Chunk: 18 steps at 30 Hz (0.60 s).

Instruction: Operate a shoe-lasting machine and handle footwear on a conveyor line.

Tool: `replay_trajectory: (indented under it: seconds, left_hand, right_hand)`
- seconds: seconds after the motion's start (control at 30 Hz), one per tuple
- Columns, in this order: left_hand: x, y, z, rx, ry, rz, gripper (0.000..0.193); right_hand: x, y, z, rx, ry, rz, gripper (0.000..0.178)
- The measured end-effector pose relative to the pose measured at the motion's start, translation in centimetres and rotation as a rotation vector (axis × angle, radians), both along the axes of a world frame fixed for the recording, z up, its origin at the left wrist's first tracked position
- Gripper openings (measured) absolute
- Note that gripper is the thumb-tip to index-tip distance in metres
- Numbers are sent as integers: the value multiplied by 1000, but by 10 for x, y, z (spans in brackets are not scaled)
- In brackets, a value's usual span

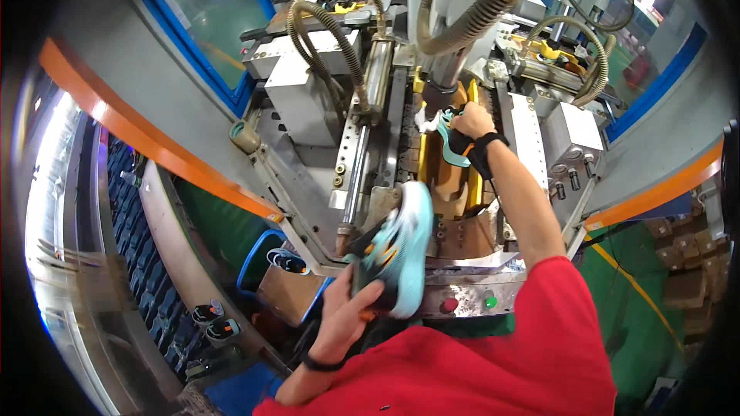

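Observation:
My left hand (347, 312) is wrapped round the heel part of a teal and black sneaker (415, 243), held toe up in front of the machine. Orange marks show on its side, and its toe is white. Farther off, my right hand (472, 119) reaches into the machine's yellow-sided cavity (447, 185). Its curled fingers grip a second teal and black sneaker (455, 152), which lies tilted there beneath the dark press head (441, 92). My fingers and wrist cover part of that shoe.
Metal cylinders, a white box (301, 100) and ribbed hoses (324, 31) flank the cavity. A red button (449, 305) and a green button (490, 302) sit on the front panel. At left, a shoe (287, 260) rests on a blue-framed stand, beside a conveyor edge (173, 231) carrying shoes.

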<state>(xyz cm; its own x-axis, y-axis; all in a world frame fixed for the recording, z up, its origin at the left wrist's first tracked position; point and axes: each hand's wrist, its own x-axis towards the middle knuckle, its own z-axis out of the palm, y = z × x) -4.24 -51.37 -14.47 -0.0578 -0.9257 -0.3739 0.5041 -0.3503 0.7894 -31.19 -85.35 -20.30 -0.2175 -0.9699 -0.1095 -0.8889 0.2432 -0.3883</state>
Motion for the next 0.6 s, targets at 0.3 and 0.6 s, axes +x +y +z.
replay_trajectory:
  seconds: [0.3,0.6]
  left_hand:
    - [44,166,-12,17,-266,765,39]
    - [-14,264,-54,216,-94,998,30]
  right_hand:
    - [29,4,-65,-143,82,-26,70]
    - [111,320,-68,-448,-556,912,13]
